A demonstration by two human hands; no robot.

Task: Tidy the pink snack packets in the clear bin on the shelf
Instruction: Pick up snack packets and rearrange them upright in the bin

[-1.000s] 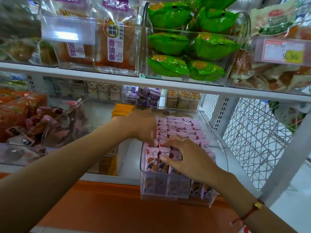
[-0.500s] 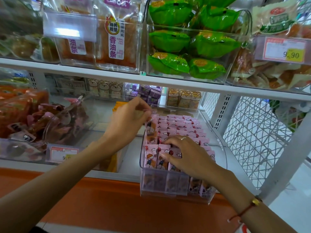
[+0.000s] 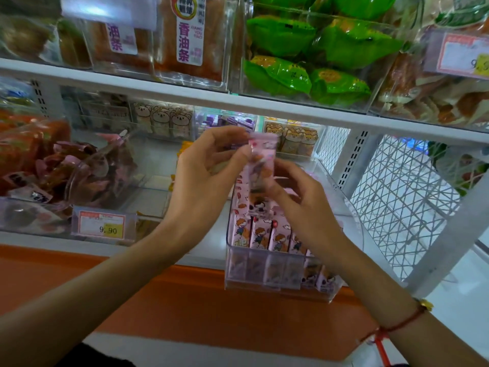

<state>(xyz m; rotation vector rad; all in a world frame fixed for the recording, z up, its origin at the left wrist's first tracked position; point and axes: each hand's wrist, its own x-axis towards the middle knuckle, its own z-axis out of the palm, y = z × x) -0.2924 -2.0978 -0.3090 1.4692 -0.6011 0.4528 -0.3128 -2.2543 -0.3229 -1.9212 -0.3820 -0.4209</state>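
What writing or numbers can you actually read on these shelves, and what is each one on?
"香油条": white label on the clear pack of fried sticks, upper shelf.
"油条": partly covered label on the neighbouring pack.
"9.90": price tag on the lower left bin.
"9." only, cut off: price tag at upper right.
Too blurred to read: the held pink packet, the packets in the clear bin, the small print on both tags.
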